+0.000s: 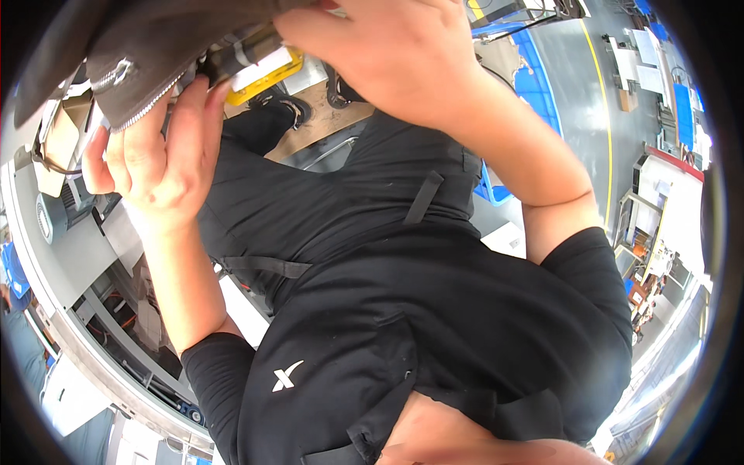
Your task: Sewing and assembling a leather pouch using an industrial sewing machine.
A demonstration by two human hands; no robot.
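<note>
A dark brown, leather-like piece with a metal zipper along its edge fills the upper left. My left hand reaches up to its zippered edge, fingers bent and pressed against it. Some of those fingertips are hidden behind the brown material. My right hand comes in from the right at the top edge, its fingers curled toward the same piece. The picture's upper edge cuts off part of that hand, and its grip shows only in part. Whether the piece is a bag or a garment cannot be made out.
Just beyond the hands is a yellow-framed object. Below lie my black-trousered legs and a brown board under my shoes. A blue plastic bin stands to the right, with a grey floor and yellow line. A grey metal bench frame runs along the left.
</note>
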